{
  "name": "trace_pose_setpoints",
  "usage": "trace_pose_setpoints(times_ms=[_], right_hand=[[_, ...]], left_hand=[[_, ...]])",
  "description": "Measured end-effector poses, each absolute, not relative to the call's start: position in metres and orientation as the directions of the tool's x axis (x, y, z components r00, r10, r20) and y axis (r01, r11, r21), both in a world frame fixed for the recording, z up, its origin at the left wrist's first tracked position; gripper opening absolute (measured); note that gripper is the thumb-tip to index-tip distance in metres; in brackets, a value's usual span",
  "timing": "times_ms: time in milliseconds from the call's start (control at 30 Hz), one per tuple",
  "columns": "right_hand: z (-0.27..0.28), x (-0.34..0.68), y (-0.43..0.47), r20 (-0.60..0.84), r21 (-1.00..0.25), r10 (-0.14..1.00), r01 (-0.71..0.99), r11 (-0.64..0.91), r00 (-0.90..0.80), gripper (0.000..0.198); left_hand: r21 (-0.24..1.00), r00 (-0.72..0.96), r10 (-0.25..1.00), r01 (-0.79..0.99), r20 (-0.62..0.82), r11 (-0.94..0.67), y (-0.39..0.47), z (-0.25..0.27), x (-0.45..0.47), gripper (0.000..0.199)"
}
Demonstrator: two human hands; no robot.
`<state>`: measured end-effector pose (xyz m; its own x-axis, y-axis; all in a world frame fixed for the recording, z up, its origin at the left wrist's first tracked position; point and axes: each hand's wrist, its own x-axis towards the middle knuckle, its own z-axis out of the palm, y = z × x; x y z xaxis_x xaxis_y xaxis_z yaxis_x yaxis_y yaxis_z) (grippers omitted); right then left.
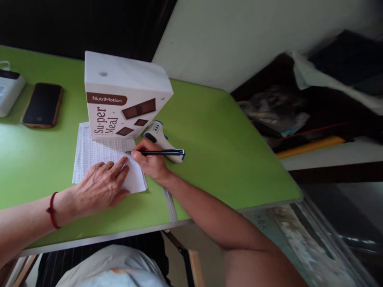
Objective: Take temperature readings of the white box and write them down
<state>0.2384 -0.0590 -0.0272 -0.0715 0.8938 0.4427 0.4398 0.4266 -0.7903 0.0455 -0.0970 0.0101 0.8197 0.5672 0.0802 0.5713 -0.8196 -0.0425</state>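
My right hand (151, 160) is closed round a black pen (163, 152), its tip touching a sheet of paper (136, 175). Dense rows of small handwriting cover the upper part of the sheet; its lower right is blank. My left hand (103, 181) lies flat on the paper with fingers stretched out, a ring on one finger and a red cord at the wrist. Just beyond the hands a white NutriMotion box (128, 107) stands upright on the paper's far part. Behind my right hand lies a white and blue handheld thermometer (158, 135), partly hidden.
On the green table (209, 159), a dark phone (42, 104) lies at the left, beside a white device (8, 91) with a cable. A wall rises behind the table. Off its right edge are cluttered shelves with a yellow strip (311, 146).
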Motion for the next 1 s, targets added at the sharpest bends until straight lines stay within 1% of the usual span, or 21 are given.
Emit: trace_pose_setpoints(times_ms=[300, 500, 800, 1000], right_hand=[[-0.0275, 0.2387, -0.0583, 0.463, -0.784, 0.884, 0.439, 0.438, -0.055, 0.015], [-0.0258, 0.2383, -0.0579, 0.448, -0.776, 0.893, 0.481, 0.409, -0.038, 0.015], [-0.0262, 0.2386, -0.0584, 0.483, -0.763, 0.874, 0.461, 0.452, -0.058, 0.016], [-0.0262, 0.2408, -0.0577, 0.490, -0.769, 0.872, 0.475, 0.428, 0.009, 0.014]], left_hand=[[-0.021, 0.812, 0.583, 0.583, 0.021, -0.812, -0.0976, 0.0121, 0.0445, 0.045], [-0.017, 0.812, 0.583, 0.583, 0.021, -0.812, -0.0984, 0.0128, 0.0436, 0.044], [-0.013, 0.815, 0.580, 0.580, 0.010, -0.815, -0.0974, 0.0130, 0.0443, 0.045], [-0.020, 0.806, 0.592, 0.591, -0.017, -0.806, -0.0977, 0.0132, 0.0451, 0.046]])
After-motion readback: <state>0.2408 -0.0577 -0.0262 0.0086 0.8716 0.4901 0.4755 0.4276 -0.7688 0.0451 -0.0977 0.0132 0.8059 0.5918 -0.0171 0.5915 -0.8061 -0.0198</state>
